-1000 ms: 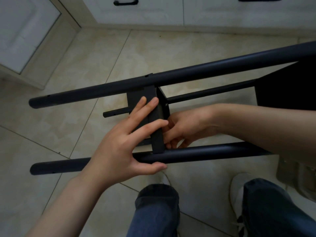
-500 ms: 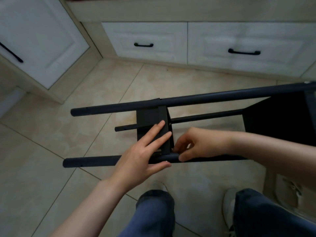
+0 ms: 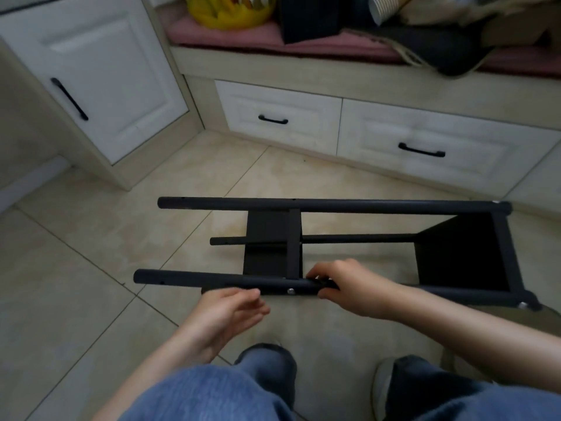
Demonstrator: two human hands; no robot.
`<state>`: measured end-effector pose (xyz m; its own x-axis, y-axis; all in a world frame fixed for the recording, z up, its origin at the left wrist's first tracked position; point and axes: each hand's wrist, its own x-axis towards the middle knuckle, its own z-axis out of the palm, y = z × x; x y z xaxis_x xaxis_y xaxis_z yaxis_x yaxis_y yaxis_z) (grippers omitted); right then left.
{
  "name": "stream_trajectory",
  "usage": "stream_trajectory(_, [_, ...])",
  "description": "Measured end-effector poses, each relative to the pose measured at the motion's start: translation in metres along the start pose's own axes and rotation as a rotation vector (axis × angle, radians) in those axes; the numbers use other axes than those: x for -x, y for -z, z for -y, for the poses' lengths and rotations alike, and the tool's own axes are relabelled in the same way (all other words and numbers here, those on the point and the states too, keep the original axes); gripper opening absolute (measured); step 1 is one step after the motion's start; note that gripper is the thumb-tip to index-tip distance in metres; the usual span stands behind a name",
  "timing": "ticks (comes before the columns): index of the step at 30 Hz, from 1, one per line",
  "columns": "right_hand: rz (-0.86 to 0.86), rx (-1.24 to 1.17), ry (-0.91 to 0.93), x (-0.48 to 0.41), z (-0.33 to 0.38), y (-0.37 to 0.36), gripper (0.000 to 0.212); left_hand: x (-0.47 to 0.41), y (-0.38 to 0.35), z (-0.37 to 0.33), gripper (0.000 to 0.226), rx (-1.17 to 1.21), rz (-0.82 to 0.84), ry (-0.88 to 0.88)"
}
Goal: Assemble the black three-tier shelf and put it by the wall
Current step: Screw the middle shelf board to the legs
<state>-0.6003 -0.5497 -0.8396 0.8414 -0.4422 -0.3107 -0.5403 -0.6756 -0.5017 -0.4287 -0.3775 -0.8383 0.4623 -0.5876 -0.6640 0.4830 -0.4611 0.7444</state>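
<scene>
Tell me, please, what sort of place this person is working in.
Most likely a room in a home, not a workshop: a built-in beige bench with white panelled drawers and black bar handles, a pink cushion holding a yellow plastic bag, and glossy beige floor tiles.

The left hand [image 3: 226, 311] is coming off the middle shelf panel [image 3: 265, 235], now relaxed just below the near pole [image 3: 188, 278]. The right hand [image 3: 349, 290] is shifting from behind the panel to gripping that pole.
</scene>
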Motion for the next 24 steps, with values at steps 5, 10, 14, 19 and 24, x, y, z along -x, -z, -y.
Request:
stream_trajectory(5, [0.020,0.078,-0.022,0.003,0.002,0.010,0.030,-0.008,0.005,-0.001,0.039,0.473,0.064,0.113])
stream_trajectory(10, [0.077,0.173,-0.086,0.018,-0.008,0.025,0.033,-0.023,0.011,-0.004,0.017,0.560,0.031,0.055])
stream_trajectory(14, [0.142,0.216,-0.077,0.023,-0.016,0.036,0.037,-0.031,0.012,-0.003,0.015,0.548,0.045,0.052])
stream_trajectory(19, [0.121,0.285,-0.052,0.017,-0.018,0.044,0.036,-0.036,0.010,-0.010,0.027,0.613,0.123,-0.025])
stream_trajectory(24, [0.132,0.331,-0.063,0.008,-0.029,0.063,0.033,-0.042,0.000,-0.025,0.014,0.618,0.172,-0.083])
